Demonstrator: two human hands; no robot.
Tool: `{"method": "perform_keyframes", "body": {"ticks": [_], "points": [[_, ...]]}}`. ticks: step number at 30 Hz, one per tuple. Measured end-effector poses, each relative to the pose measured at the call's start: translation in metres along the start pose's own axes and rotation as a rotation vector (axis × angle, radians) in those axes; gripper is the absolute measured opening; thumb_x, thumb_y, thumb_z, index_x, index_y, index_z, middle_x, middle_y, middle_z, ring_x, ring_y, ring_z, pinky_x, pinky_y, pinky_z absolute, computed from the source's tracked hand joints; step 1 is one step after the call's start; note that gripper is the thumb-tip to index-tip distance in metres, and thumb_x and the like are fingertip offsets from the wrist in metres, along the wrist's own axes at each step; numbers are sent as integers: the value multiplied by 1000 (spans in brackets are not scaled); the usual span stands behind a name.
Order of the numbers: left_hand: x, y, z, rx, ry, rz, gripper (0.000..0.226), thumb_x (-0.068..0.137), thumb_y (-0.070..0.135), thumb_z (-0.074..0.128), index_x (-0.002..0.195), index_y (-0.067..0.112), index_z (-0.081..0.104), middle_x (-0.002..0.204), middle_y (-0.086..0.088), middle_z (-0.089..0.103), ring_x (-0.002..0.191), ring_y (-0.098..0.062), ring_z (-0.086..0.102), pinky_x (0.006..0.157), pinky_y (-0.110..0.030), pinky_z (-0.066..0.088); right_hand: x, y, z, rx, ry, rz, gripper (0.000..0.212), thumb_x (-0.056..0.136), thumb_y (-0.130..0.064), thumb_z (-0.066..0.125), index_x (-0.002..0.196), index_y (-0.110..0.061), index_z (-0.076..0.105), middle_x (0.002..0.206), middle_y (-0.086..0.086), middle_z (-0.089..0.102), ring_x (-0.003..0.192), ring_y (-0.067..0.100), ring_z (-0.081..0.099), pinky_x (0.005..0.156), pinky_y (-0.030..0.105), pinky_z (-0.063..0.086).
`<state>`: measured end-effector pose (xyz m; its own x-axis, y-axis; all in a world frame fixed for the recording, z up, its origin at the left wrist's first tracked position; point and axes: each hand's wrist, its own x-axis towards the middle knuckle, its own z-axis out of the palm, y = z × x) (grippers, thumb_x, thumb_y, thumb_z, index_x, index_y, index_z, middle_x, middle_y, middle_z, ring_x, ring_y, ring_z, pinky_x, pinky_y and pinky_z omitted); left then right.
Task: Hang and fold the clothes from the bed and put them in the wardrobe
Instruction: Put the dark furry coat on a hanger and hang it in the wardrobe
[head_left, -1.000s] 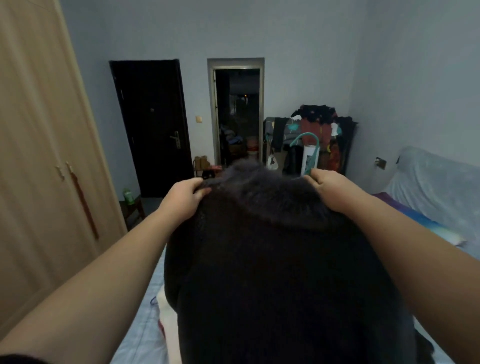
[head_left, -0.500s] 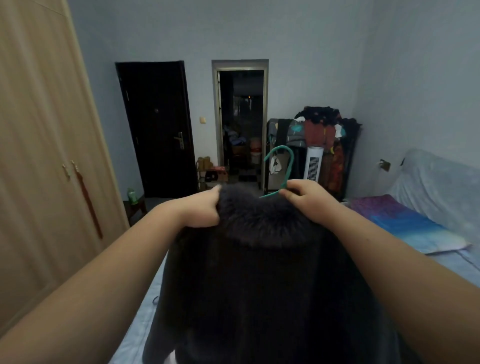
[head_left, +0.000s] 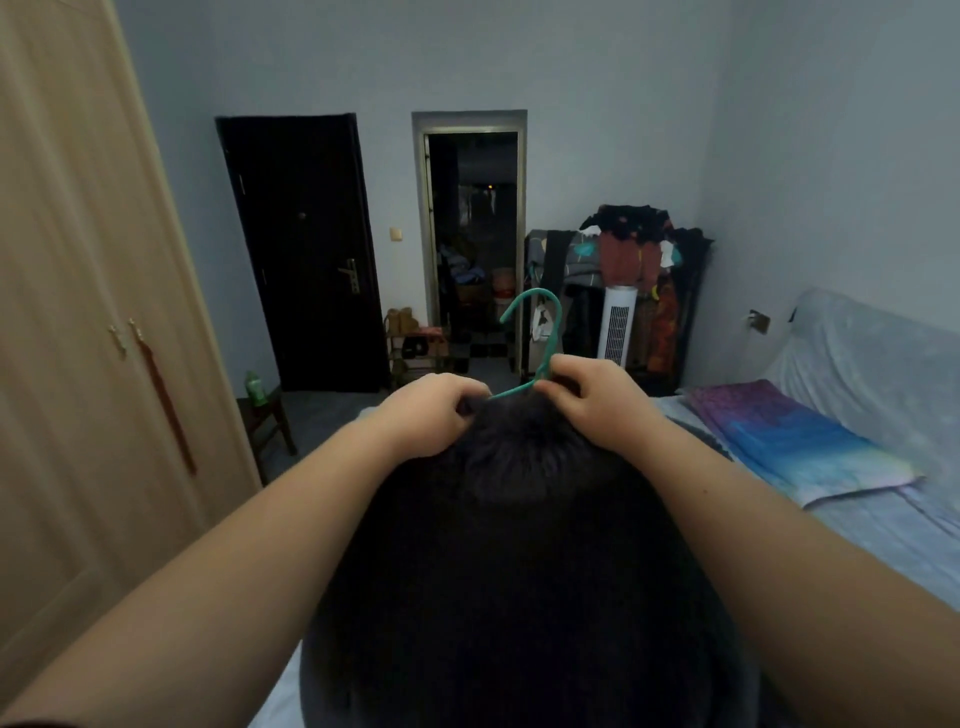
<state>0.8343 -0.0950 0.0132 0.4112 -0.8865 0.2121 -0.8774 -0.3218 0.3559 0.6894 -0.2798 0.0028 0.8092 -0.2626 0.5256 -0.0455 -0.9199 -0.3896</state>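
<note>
A dark coat (head_left: 519, 571) with a furry collar hangs in front of me, filling the lower middle of the view. My left hand (head_left: 431, 413) pinches the collar on its left side. My right hand (head_left: 592, 402) grips the collar on the right, next to the neck of a green hanger (head_left: 540, 338) whose hook sticks up between my hands. The hanger's shoulders are hidden inside the coat. The wooden wardrobe (head_left: 78, 338) stands at the left with its doors closed. The bed (head_left: 883, 530) lies at the right, under the coat.
A purple-blue pillow (head_left: 795, 441) lies on the bed. Against the far wall stand a rack piled with clothes (head_left: 634, 260) and a white tower fan (head_left: 618, 325). A small stool with a green bottle (head_left: 254, 387) sits by the closed black door (head_left: 306, 249); an open doorway (head_left: 472, 234) is beside it.
Both hands slid inward along the collar until they nearly meet at its middle. The green hanger's hook has come into full view above the collar. The coat sits lower in view.
</note>
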Motion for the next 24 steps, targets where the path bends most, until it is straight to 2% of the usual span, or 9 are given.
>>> {"method": "perform_keyframes", "body": {"ticks": [2,4,7,9,11,16,19,22,24], "points": [[0,1,4,24,17,1,13,93,28,62,94,40,66,92,16,68,88,-7,63,82,-43,55,-3,5,2,14,31,-15,8,92,-30,66,86,-29,62,86,-13,61,82,5,58,77,28,48],[-4,1,6,18,-2,-7,13,93,29,61,91,41,65,90,16,67,86,-6,63,80,-44,56,-7,10,5,-14,26,-23,6,91,-29,68,92,-22,67,90,-7,61,84,11,58,80,32,50],[-11,-5,1,71,102,-53,10,92,32,61,94,41,64,89,15,66,85,-8,63,78,-45,56,-12,17,4,-25,-58,-33,24,93,-35,65,113,-20,67,105,-8,60,98,12,58,91,34,49],[-18,-14,-7,77,189,-105,13,92,29,61,96,41,64,90,15,68,87,-11,64,78,-43,56,-16,24,0,-11,-124,1,40,92,-42,64,129,-28,59,119,-11,58,109,11,57,96,31,46],[-29,-22,-14,74,256,-136,17,90,26,63,95,42,64,89,17,69,86,-9,65,78,-40,56,-16,30,-3,13,-162,52,50,89,-49,66,134,-37,50,127,-10,58,115,13,57,97,34,47],[-64,-23,-24,60,360,-156,15,85,15,71,90,29,69,81,13,70,80,-6,66,75,-37,55,0,0,10,50,-292,-40,44,88,-55,63,127,-41,48,109,-8,69,100,18,65,80,34,50],[-92,-14,-32,129,351,-173,11,85,29,76,81,25,66,67,15,61,66,-2,57,67,-31,51,3,-45,32,175,-330,-151,31,90,-45,66,117,-34,58,95,-15,64,92,12,62,77,30,47],[-132,-13,-50,185,427,-230,18,83,38,77,76,28,63,62,20,55,61,1,51,61,-26,44,7,-87,54,209,-325,-226,21,93,-33,61,109,-21,59,95,-1,68,91,25,64,78,44,53],[-163,-12,-67,251,444,-263,18,83,39,76,79,26,64,65,19,53,66,-6,54,64,-27,44,8,-117,63,248,-328,-285,20,91,-36,57,108,-25,58,95,1,69,91,28,66,77,48,54]]}}
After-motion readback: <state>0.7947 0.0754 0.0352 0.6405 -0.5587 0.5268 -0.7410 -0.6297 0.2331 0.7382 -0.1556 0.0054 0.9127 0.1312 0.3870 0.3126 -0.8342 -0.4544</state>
